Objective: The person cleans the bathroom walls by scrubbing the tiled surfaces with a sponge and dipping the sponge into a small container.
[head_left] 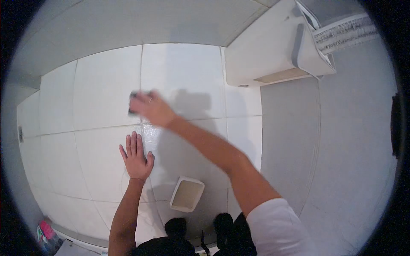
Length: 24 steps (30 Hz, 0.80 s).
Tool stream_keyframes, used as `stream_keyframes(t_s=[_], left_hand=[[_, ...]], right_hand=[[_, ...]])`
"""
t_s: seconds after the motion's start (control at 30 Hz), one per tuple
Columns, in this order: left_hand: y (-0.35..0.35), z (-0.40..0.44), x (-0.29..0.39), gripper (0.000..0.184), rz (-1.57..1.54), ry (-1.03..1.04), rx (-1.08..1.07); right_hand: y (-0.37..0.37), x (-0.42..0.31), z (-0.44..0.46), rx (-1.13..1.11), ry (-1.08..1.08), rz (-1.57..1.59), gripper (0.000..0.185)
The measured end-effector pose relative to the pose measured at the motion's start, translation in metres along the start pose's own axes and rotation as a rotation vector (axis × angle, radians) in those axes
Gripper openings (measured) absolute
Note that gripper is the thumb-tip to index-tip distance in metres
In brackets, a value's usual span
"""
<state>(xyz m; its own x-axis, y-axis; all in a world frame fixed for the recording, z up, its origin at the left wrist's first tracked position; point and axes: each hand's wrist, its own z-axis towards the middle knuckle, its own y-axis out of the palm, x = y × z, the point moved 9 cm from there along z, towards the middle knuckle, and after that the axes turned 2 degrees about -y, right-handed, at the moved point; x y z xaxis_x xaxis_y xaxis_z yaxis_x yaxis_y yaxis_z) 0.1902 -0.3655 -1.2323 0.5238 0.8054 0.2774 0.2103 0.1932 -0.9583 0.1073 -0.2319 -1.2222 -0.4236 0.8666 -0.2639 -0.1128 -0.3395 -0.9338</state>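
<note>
Right hand (153, 110) is gripping some blurry dark block (133, 113) over white floor tiles (106, 94), far as I'm seeing remotely, while left hand (137, 162) is lying flat, kinda spread.

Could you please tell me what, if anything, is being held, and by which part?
The right hand, blurred, grips a dark object across its camera-facing side; I cannot tell what it is. The left hand rests on the tiles, holding nothing.

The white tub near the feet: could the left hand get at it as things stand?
Probably yes: the left hand lies palm-down on the tiled floor close by, seemingly holding nothing, and only bare floor shows between it and the tub. The right hand is farther ahead, out of the way.
</note>
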Motion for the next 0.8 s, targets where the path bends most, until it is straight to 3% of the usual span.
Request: stream_keyframes(t_s=[0.03,0.07,0.1,0.13,0.2,0.27,0.3,0.33,0.37,0.4,0.47,0.53,0.57,0.6,0.63,0.67,0.73,0.8], left_hand=[[-0.001,0.0,0.002,0.071,-0.014,0.006,-0.012],[0.0,0.002,0.004,0.071,-0.03,0.015,-0.018],[-0.001,0.002,0.004,0.072,-0.047,0.017,-0.006],[-0.002,0.004,0.001,0.072,-0.044,0.011,0.008],[-0.001,0.003,0.007,0.073,-0.044,0.011,-0.024],[0.002,0.0,0.001,0.075,-0.06,0.004,-0.046],[0.01,-0.002,0.0,0.075,-0.086,-0.007,-0.056],[0.013,-0.003,0.002,0.073,-0.128,0.002,-0.002],[0.017,-0.003,0.004,0.071,-0.134,0.038,0.046],[0.012,0.0,0.013,0.069,-0.107,0.06,0.072],[0.008,0.004,0.028,0.07,-0.051,0.083,0.083],[0.008,0.006,0.038,0.071,-0.04,0.084,0.075],[0.009,0.005,0.037,0.071,0.001,0.063,0.044],[0.008,0.003,0.042,0.071,-0.007,0.083,0.041],[0.012,0.005,0.039,0.072,0.002,0.044,-0.001],[0.013,0.008,0.035,0.072,0.016,0.003,-0.038],[0.013,0.007,0.037,0.071,0.031,0.025,0.003],[0.012,0.007,0.037,0.071,0.049,0.054,0.04]], right_hand=[[-0.01,0.052,0.0,0.217,0.08,-0.008,0.036],[-0.027,0.105,0.001,0.171,0.242,-0.153,0.034],[-0.063,0.156,-0.015,0.281,0.464,-0.218,0.035],[-0.074,0.206,-0.042,0.143,0.705,-0.069,0.038],[-0.098,0.193,-0.094,0.266,0.73,-0.559,0.04],[-0.069,0.162,-0.148,0.043,0.964,-0.328,0.052],[-0.057,0.128,-0.184,0.044,0.923,-0.22,0.053],[-0.029,0.095,-0.211,-0.413,0.756,-0.397,0.055],[-0.048,0.054,-0.25,-0.28,0.7,-0.197,0.056],[-0.107,0.018,-0.263,-0.335,0.759,0.006,0.063],[-0.212,0.007,-0.301,-0.174,0.727,-0.151,0.052],[-0.398,-0.008,-0.277,-0.066,0.745,-0.488,0.049],[-0.489,-0.033,-0.255,-0.102,0.68,-0.838,0.05],[-0.569,-0.049,-0.252,-0.107,0.751,-1.167,0.052],[-0.635,-0.072,-0.244,-0.066,0.633,-1.468,0.055],[-0.695,-0.092,-0.232,0.037,0.658,-1.582,0.054],[-0.755,-0.105,-0.238,0.1,0.736,-1.935,0.052],[-0.734,-0.066,-0.268,0.059,0.828,-1.888,0.05]])
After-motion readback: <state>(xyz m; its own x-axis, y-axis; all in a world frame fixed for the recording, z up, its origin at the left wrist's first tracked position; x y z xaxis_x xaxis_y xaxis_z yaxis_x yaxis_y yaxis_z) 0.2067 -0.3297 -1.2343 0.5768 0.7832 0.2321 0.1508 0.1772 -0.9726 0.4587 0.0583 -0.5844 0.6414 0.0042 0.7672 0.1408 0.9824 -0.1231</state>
